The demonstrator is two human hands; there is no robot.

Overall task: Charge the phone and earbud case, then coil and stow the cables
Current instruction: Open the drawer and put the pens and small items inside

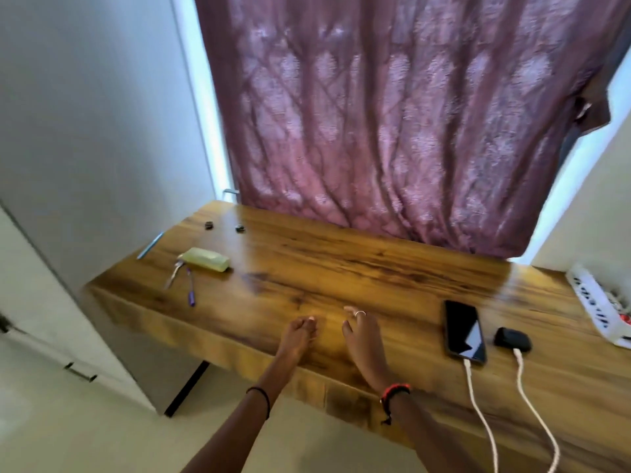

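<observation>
Lying right of fingers (355, 313): phone (465, 331)

You are facing a wooden table (341, 268) standing before a mauve patterned curtain (392, 114), daylight glowing along its edges, white walls (85, 97) flanking, pale floor (85, 438) below.

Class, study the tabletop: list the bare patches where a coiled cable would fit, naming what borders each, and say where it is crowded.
Widest bare patch: mid-table, between the green pouch at left, the curtain behind and the phone at right. A smaller one lies between the right hand and the phone. Crowded: the right end, with earbud case, cables, power strip.
</observation>
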